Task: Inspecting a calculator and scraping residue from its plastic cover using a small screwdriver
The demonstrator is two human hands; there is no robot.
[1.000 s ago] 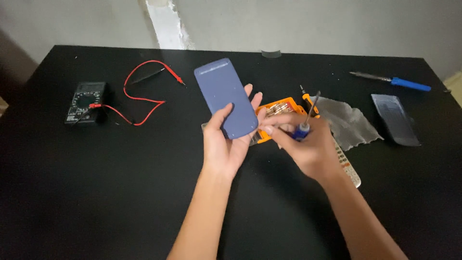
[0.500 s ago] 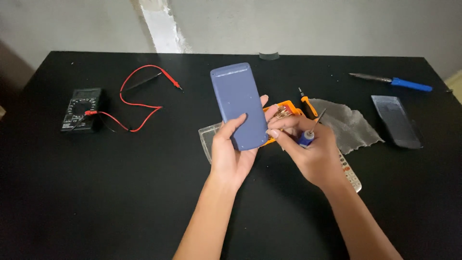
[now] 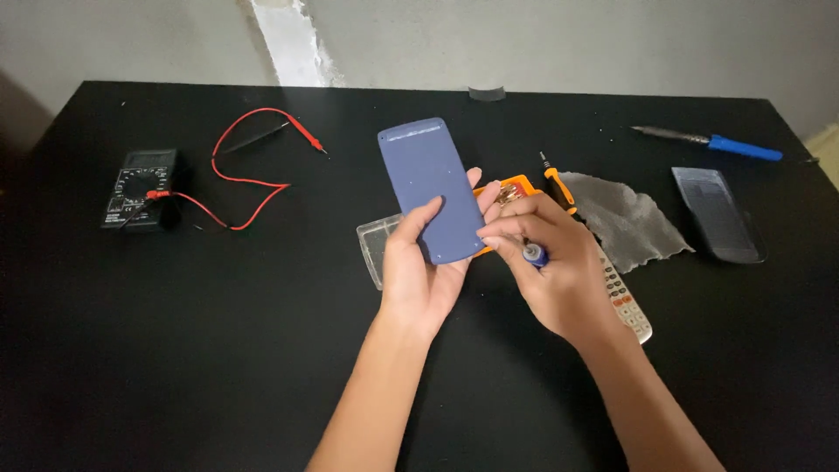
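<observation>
A black table point(image 3: 175, 350) fills the view, its far edge meeting a pale grey wall point(image 3: 568, 39) at twelve o'clock; the near half of the tabletop, from seven round to five o'clock, is bare dark surface on either side of the two forearms. At the centre the left hand point(image 3: 419, 275) is clamped on a blue slab-shaped cover point(image 3: 430, 188), thumb across its face, fingers behind, tilted up toward eleven o'clock; just beside it the right hand point(image 3: 551, 267) is closed around a small blue-tipped tool point(image 3: 535, 255), its fingertips touching the cover's lower right edge. Under the hands lie a clear plastic piece point(image 3: 376, 249) and an orange tool case point(image 3: 511, 188) (partly hidden); a keypad point(image 3: 627, 306) shows past the right wrist. At nine o'clock sits a black multimeter point(image 3: 140, 188) with red leads point(image 3: 249, 170); toward three o'clock are a grey cloth point(image 3: 634, 218), a dark flat cover point(image 3: 718, 214) and a blue-handled screwdriver point(image 3: 712, 142), near the right edge.
</observation>
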